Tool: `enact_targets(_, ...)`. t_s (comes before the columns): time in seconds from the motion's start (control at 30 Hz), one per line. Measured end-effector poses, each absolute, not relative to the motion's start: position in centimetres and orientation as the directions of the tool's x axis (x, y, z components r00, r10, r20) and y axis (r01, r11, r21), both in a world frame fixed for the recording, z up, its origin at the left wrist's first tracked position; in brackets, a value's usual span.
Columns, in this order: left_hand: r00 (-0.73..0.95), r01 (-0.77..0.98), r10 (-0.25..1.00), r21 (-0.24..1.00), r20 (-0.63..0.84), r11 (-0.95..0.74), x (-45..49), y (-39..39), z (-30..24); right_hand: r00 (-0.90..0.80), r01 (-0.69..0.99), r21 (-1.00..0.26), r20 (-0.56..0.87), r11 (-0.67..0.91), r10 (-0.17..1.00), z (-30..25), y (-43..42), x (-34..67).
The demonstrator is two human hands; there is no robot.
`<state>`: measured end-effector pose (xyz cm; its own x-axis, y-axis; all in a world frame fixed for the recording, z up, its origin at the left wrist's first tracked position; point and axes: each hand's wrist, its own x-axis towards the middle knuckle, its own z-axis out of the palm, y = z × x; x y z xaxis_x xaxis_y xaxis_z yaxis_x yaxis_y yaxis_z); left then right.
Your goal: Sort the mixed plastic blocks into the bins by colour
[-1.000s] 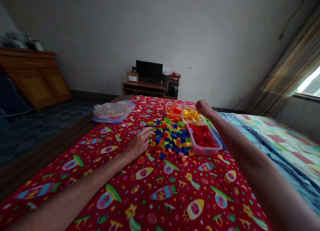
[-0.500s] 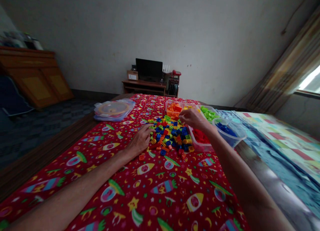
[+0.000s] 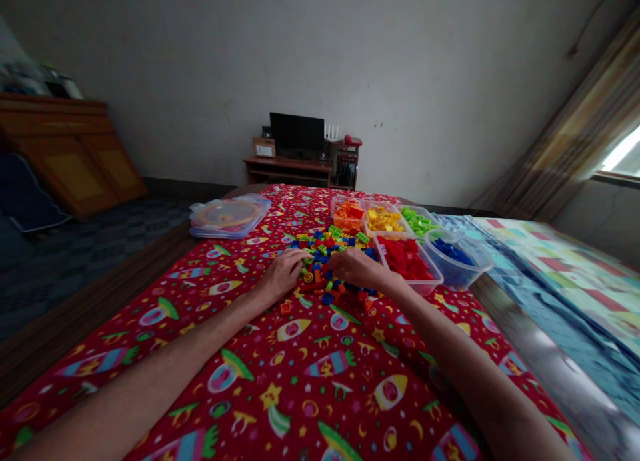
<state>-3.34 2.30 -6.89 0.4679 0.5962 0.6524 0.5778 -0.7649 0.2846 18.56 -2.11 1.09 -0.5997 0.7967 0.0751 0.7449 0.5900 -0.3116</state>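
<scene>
A loose heap of mixed toy building blocks (image 3: pixel 320 242) in red, blue, green, yellow and orange lies on the table. At its left edge rests my left hand (image 3: pixel 281 276), its fingers bent against the blocks; what they hold, if anything, is too small to make out. My right hand (image 3: pixel 357 269) reaches over the heap from the right, fingertips pinched together and pointing down among the blocks. Its palm hides part of the heap. One orange block (image 3: pixel 285 308) lies apart, near my left wrist.
Right of the heap stand clear tubs of orange blocks (image 3: pixel 349 211), yellow blocks (image 3: pixel 383 219), green blocks (image 3: pixel 419 222), red blocks (image 3: pixel 404 258) and blue blocks (image 3: pixel 451 251). Stacked plastic lids (image 3: pixel 227 216) lie at the left edge of the red patterned tablecloth (image 3: pixel 300 368). A bed (image 3: pixel 565 268) adjoins on the right.
My right hand has moved left and nearer, from above the orange and yellow tubs down to the heap. The red and yellow tubs are now uncovered. My left hand has barely moved.
</scene>
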Motion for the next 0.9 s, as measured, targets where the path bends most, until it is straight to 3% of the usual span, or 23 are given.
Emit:
enact_targets(0.2, 0.491, 0.536, 0.572, 0.290, 0.657, -0.793, -2.9, 1.1, -5.7, -0.542, 0.792, -0.237, 0.149, 0.563, 0.827, 1.2, -2.0, 18.9)
enact_targets(0.37, 0.501, 0.522, 0.567, 0.294, 0.654, -0.801, -2.6, 0.6, -5.5, -0.516, 0.765, -0.343, 0.181, 0.546, 0.837, 1.6, -1.9, 18.9)
enact_targets(0.5, 0.509, 0.525, 0.563, 0.284, 0.651, -0.802, -2.6, 0.8, -5.7, -0.513, 0.773, -0.366, 0.120, 0.519, 0.850, 1.4, -1.6, 19.1)
enact_targets(0.6, 0.519, 0.521, 0.552, 0.270, 0.653, -0.810, -2.7, 0.9, -5.9, -0.524, 0.786, -0.307, 0.128, 0.536, 0.842, 1.2, -1.5, 19.4)
enact_targets(0.73, 0.520, 0.521, 0.556, 0.275, 0.648, -0.808, -2.7, 0.8, -5.8, -0.457, 0.842, -0.192, 0.244, 0.504, 0.856, 1.0, -2.1, 19.1)
enact_targets(0.9, 0.544, 0.531, 0.560, 0.261, 0.625, -0.806, -2.8, 0.9, -5.8, -0.440, 0.890, -0.057, 0.157, 0.453, 0.884, -0.2, -2.7, 17.6)
